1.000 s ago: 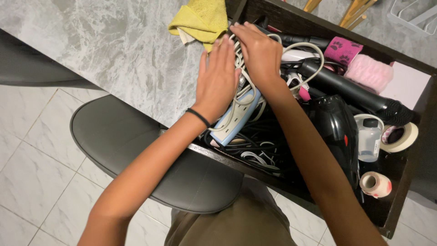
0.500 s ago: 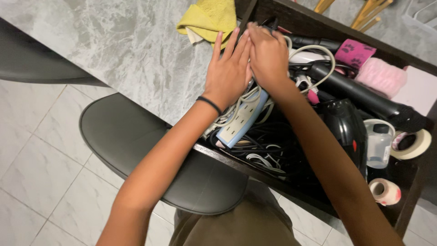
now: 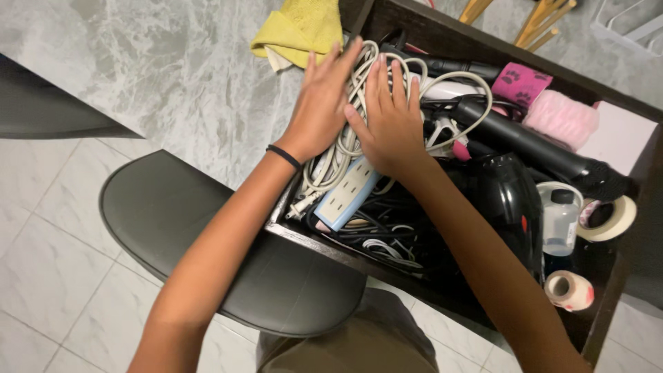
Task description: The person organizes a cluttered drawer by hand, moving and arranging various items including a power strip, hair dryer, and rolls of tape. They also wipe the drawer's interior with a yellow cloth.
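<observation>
Here, left hand (image 3: pixel 319 110) and right hand (image 3: pixel 390 124), fingers flat and spread, press coiled beige power-strip cord (image 3: pixel 338 148); blue-white plastic power strip (image 3: pixel 347 195) directly below right palm, long axis slanting toward left wrist.

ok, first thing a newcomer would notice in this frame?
Both hands pressed flat on a bundle of pale cable: left hand beside right hand, at the left end of a crammed dark drawer. A blue-and-white power strip pokes out below them; a yellow cloth lies on the marble counter.

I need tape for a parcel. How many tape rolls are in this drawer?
2: a cream roll at the drawer's right edge, and a smaller patterned roll at its near right corner. More may lie hidden under the clutter.
</observation>
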